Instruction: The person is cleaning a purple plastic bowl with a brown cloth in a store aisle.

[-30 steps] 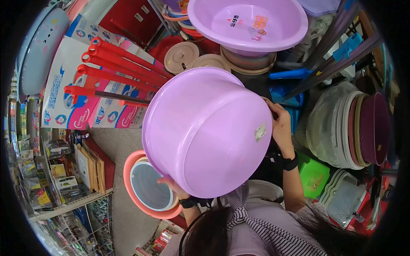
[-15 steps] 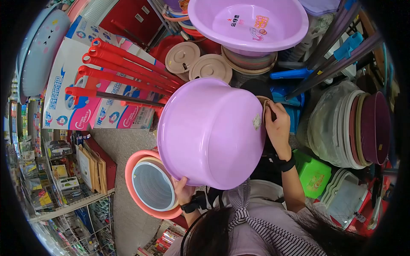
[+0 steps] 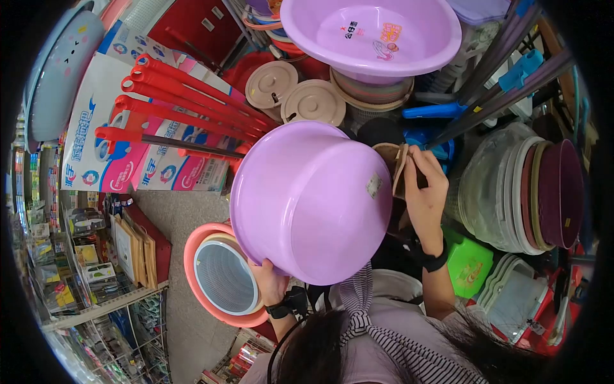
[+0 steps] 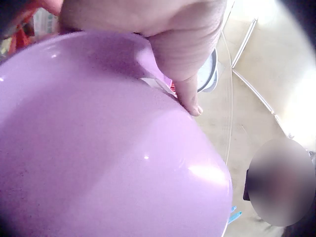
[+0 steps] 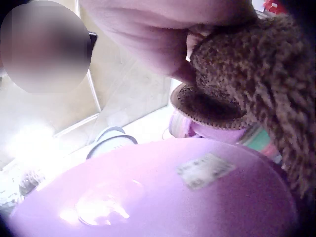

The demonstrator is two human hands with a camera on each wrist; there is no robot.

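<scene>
A light purple basin (image 3: 313,205), its base toward the camera and a small label on it, is tilted in front of the body. My left hand (image 3: 270,281) grips its rim at the lower left; in the left wrist view the thumb of that hand (image 4: 185,44) lies over the basin's edge. Beside the basin's right side, my right hand (image 3: 427,198) pinches the edge of a brown fuzzy item (image 5: 256,74) with a tan stitched rim, apart from the basin. The right wrist view shows the basin (image 5: 163,197) below it; some fingers are hidden.
Red-handled poles (image 3: 185,96) lean at the left before printed boxes (image 3: 96,128). Another purple basin (image 3: 371,38) stands ahead on a stack. Nested baskets (image 3: 227,278) stand on the floor at lower left; stacked tubs (image 3: 505,185) and a green stool-like item (image 3: 469,262) are at right.
The held basin has tilted and shifted lower, uncovering a beige lid behind it. My right hand has left the basin's side and taken hold of the brown item, now raised slightly.
</scene>
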